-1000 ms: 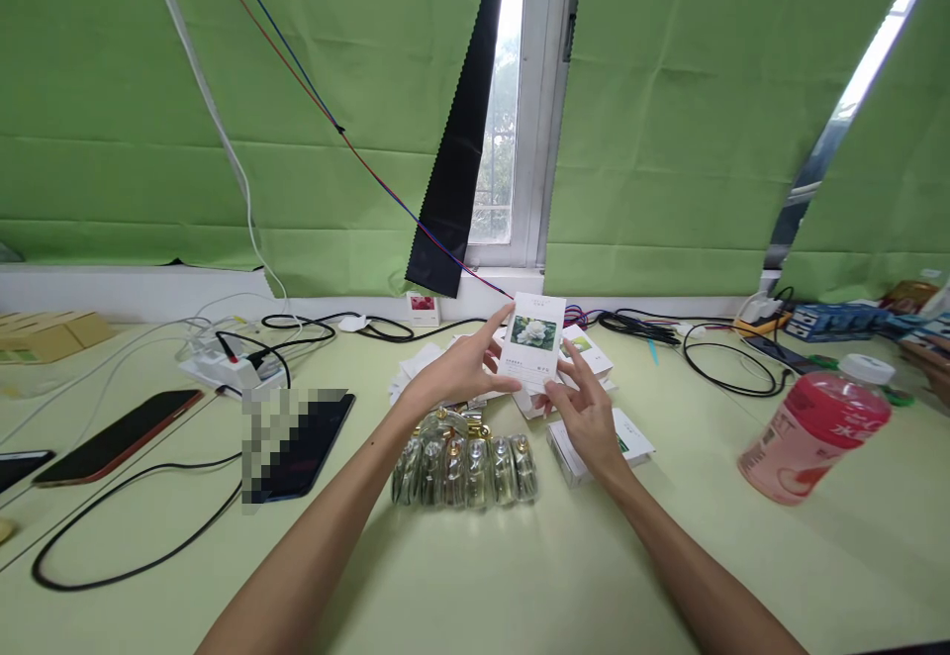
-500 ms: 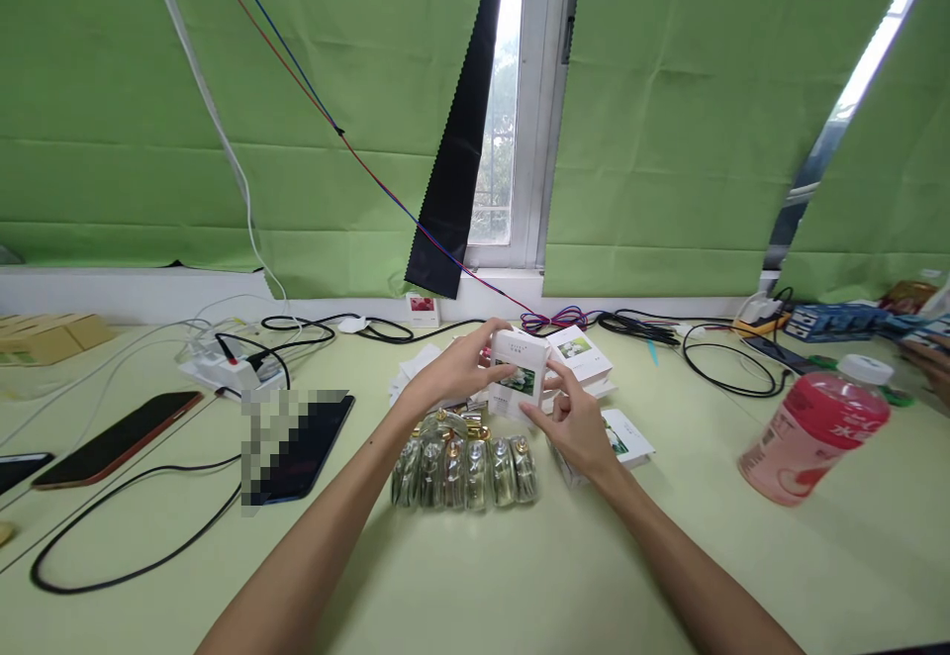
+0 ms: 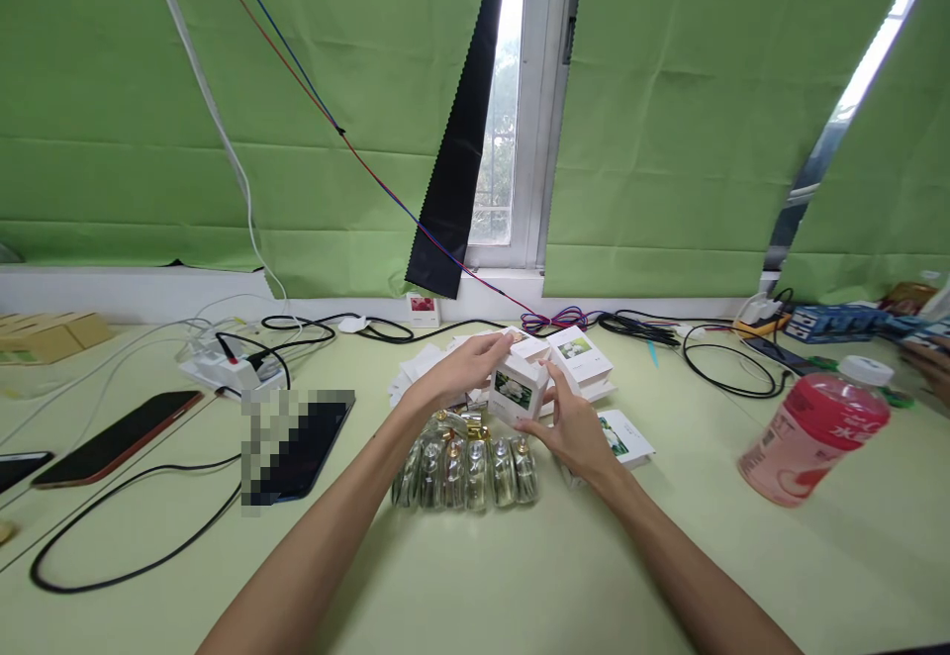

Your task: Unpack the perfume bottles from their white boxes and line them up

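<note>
A small white carton (image 3: 516,400) with a picture of white flowers is held up between my two hands, its top tilted toward me. My left hand (image 3: 469,366) grips its upper left corner, fingers at the top. From the right, my right hand (image 3: 575,427) holds its side and lower edge between thumb and fingers. Just below stands a row of small glass bottles (image 3: 476,472) in clear wrapping, with gold parts lying behind them. More white cartons (image 3: 583,353) are stacked behind my right hand, and another flat white carton (image 3: 627,437) lies beside my right wrist.
A pink drink bottle (image 3: 816,432) stands at the right. Phones (image 3: 119,437) and a partly blurred dark tablet-like device (image 3: 312,447) lie at the left, near a power strip (image 3: 230,370) and cables. Yellow boxes (image 3: 51,338) sit far left. Another person's hand (image 3: 927,358) shows at the right edge.
The carton has tipped, so its top face now shows and its front leans downward. My left hand has shifted slightly along its upper edge; the bottles have stayed put.
</note>
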Demonstrator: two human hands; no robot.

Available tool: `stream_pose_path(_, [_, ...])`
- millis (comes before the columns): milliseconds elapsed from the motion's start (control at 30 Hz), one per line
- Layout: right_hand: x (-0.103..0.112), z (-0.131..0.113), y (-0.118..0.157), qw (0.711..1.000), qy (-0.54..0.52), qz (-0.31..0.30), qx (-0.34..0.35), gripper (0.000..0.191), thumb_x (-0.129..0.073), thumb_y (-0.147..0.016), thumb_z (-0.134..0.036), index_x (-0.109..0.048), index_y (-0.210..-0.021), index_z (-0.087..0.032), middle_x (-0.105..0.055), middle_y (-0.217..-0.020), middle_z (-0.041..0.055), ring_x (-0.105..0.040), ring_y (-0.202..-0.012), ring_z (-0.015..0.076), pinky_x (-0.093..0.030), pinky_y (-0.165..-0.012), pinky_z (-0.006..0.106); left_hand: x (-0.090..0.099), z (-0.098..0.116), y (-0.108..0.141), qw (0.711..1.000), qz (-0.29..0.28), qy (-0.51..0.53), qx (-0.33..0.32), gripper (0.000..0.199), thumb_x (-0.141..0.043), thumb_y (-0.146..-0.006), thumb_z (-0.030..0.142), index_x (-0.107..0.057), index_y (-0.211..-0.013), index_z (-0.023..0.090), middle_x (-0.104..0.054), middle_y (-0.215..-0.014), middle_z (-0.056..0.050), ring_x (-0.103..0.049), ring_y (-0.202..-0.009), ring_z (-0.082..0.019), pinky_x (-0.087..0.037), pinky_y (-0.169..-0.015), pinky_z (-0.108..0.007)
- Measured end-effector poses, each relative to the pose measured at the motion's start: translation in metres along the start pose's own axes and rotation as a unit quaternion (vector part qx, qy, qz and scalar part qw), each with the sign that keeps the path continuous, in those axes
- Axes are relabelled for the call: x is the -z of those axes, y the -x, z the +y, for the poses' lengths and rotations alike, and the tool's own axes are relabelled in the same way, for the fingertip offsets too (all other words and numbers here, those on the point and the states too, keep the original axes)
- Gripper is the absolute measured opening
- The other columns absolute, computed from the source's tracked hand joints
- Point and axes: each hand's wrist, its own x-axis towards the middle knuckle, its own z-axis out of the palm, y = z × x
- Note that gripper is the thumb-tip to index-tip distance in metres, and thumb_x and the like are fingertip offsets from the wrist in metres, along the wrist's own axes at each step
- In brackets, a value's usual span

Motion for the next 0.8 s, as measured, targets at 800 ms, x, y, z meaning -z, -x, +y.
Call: stream_pose_path(800, [-0.001,-0.004,0.000,0.974,-0.221,-0.040,-0.017,0.033,-0.052,-0.091,-0.034,-0.050,-0.123,-0.027,-0.065,-0.103,0.0037,-0.069,-0.052,0.0148,-0.056,-0.049,0.027,0.007,-0.023,-0.006,0.974,0.034,-0.224,0.021,0.027,-0.055,-0.075,0.023,-0.060,-0.102,0.019,-0.061,-0.086,-0.002,-0.054,-0.073,-0.017,-0.041,-0.061,-0.025])
